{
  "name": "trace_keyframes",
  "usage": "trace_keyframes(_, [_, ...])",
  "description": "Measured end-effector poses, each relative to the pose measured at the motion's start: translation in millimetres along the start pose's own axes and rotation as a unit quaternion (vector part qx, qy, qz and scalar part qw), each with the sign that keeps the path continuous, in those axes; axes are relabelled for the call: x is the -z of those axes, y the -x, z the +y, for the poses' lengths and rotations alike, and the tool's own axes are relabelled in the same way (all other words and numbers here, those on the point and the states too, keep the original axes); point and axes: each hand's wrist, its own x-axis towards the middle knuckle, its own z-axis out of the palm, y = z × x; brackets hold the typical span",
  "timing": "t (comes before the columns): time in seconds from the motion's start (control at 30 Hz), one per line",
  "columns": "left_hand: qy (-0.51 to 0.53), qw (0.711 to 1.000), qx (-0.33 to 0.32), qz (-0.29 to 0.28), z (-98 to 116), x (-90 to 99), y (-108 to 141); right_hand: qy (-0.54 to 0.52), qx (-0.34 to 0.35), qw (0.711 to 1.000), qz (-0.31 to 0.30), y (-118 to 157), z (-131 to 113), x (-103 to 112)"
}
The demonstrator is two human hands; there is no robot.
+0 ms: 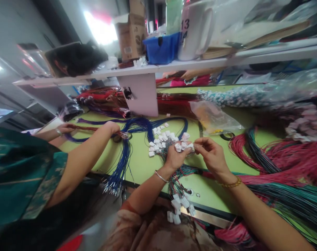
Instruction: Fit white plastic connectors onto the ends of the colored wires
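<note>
Patterned cloth (155,233) nearest; beyond it, white plugs (184,146) held above the counter (140,164).
The left hand (175,156) is closed round the plugs, thumb across them; the right hand (195,145) pinches its fingertips together at their right edge. The plugs look light, stiff and slightly slick, best gripped by their sides; the wires (178,174) look soft. Anything between the right fingertips is too small to tell; the left hand hides the plugs' undersides.

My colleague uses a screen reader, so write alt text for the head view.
A person's left hand holds a cluster of white connectors over a yellow-green tabletop, with the right hand close beside them. Pink, black and green wires spread to the right; to the left, a co-worker's hands hold reddish wires near a blue wire bundle.
</note>
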Motion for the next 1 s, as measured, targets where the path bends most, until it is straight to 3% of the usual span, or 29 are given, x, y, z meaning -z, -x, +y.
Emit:
trace_keyframes(0.1, [0.05,0.998,0.033,0.019,-0.4,-1.0,-1.1,0.026,0.015,1.0,0.008,0.8,-1.6,0.8])
trace_keyframes(0.27, [0.134,0.988,0.067,0.028,5.5,-0.1,-4.6,0.168,0.15,0.974,0.009,1.7,-11.8,3.1])
trace_keyframes(0.37, [0.153,0.984,0.088,0.021,9.9,1.1,-7.3,0.225,0.185,0.956,-0.019,1.4,-17.7,2.8])
trace_keyframes(0.57, [0.151,0.984,0.095,0.005,13.3,1.1,-8.4,0.245,0.205,0.947,-0.039,-0.5,-24.1,2.0])
trace_keyframes(0.77, [0.108,0.993,0.038,-0.014,12.1,1.3,-8.4,0.256,0.196,0.945,-0.061,-1.7,-29.7,3.8])
trace_keyframes(0.87, [0.062,0.998,0.0,-0.012,12.6,1.6,-8.0,0.241,0.17,0.953,-0.065,-3.4,-28.5,4.9])
trace_keyframes(1.0, [0.044,0.999,-0.001,-0.007,13.1,1.3,-7.4,0.169,0.127,0.976,-0.051,-5.2,-25.2,5.2])
